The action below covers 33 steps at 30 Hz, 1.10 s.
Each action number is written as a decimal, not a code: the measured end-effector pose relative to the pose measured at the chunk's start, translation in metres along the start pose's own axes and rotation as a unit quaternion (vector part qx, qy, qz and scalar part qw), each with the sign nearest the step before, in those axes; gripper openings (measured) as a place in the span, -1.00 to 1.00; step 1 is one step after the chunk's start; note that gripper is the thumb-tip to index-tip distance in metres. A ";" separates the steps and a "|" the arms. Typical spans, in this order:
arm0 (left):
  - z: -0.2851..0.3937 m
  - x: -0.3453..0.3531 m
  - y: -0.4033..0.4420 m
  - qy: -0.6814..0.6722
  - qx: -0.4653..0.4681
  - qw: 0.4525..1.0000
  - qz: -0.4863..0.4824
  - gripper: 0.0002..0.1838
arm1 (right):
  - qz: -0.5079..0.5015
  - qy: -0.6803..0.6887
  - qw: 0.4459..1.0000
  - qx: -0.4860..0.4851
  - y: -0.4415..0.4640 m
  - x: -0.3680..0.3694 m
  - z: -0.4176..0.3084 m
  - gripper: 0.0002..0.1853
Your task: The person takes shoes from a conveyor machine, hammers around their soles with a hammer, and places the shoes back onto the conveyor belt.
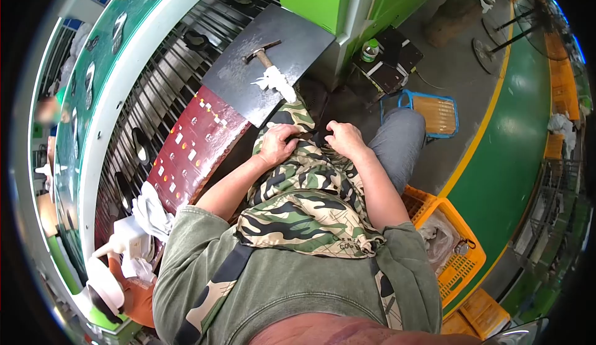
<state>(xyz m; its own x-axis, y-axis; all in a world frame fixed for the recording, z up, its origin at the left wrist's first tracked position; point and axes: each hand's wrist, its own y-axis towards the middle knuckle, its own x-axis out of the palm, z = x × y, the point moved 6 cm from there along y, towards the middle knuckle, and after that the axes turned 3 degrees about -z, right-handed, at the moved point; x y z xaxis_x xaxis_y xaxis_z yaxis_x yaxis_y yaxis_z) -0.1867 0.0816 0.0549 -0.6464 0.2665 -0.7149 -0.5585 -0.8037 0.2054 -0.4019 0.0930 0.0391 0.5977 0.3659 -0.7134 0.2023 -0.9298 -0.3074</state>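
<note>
A camouflage apron (304, 215) hangs over my chest and lap, its folds bunched up around the waist. My left hand (277, 144) has its fingers curled on the left part of the apron's cloth. Level with it, my right hand (345, 139) is closed with thumb and fingers pinched at the apron's dark upper edge. Just beyond my hands, a hammer (264, 56) with white cloth wrapped round the handle's end lies on a grey metal plate (292, 28).
Left of me are a red board (192, 140) with scattered spots, white gloves (152, 211) and a conveyor (115, 84) carrying shoe parts. To the right stand a blue-framed stool (434, 114), a bottle (370, 51) and a yellow crate (462, 252). Another person's orange sleeve (133, 292) is at lower left.
</note>
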 end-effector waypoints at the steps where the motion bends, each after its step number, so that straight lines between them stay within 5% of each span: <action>1: 0.000 0.001 0.000 -0.004 0.005 1.000 -0.007 -0.75 | 0.004 0.003 1.000 0.008 0.000 0.001 0.003 -0.71; 14: -0.010 -0.006 -0.006 -0.068 -0.042 0.997 0.002 -0.81 | -0.030 -0.058 0.998 -0.017 -0.001 0.011 -0.002 -0.66; 16: -0.037 -0.010 -0.016 -0.278 -0.216 0.933 0.075 -0.77 | -0.029 -0.056 0.998 -0.024 -0.002 0.012 0.000 -0.67; 18: -0.058 -0.044 -0.017 -0.435 -0.248 0.848 0.174 -0.74 | -0.024 -0.052 0.998 -0.020 -0.002 0.011 0.005 -0.68; 22: -0.139 -0.151 -0.014 -0.338 -0.289 0.811 0.380 -0.60 | 0.040 0.062 0.997 0.011 0.010 0.009 0.015 -0.67; 24: -0.215 -0.190 -0.008 -0.408 -0.331 0.754 0.395 -0.51 | 0.066 0.208 0.974 0.054 0.023 0.008 0.022 -0.66; 29: -0.333 -0.253 0.037 -0.515 -0.400 0.601 0.463 -0.38 | 0.089 0.237 0.967 -0.020 0.059 -0.004 -0.036 -0.55; 33: -0.405 -0.256 0.080 -0.491 -0.371 0.649 0.447 -0.44 | 0.079 0.217 0.971 -0.060 0.088 0.001 -0.082 -0.46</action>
<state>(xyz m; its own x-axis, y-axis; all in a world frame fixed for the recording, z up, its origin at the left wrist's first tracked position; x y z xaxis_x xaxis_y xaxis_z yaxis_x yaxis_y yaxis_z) 0.1448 -0.2666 -0.0166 -0.7628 -0.5652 0.3142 0.4373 -0.8088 -0.3932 -0.3197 0.0083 0.0626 0.8941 0.1912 -0.4049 0.1545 -0.9805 -0.1218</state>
